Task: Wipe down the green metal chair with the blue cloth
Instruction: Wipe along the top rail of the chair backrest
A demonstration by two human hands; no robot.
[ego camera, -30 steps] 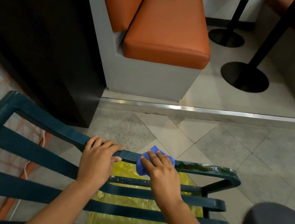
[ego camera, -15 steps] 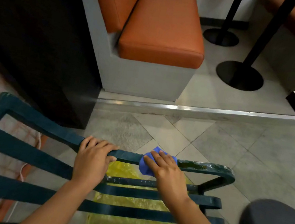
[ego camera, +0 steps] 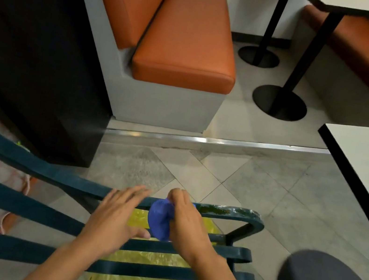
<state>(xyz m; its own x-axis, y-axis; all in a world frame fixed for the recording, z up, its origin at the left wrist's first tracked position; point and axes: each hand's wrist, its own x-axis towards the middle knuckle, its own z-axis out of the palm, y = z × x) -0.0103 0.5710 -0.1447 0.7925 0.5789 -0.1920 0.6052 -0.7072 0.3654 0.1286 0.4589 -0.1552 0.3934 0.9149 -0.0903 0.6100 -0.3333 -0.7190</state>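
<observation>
Head view, left to right: my left hand (ego camera: 115, 216) hovers flat and open, holding nothing, just above the green metal chair (ego camera: 32, 170). Beside it my right hand (ego camera: 184, 223) is clenched around the bunched blue cloth (ego camera: 159, 219). The top rail's long axis runs on rightward from that fist toward its grimy corner, nearest my right hand.
</observation>
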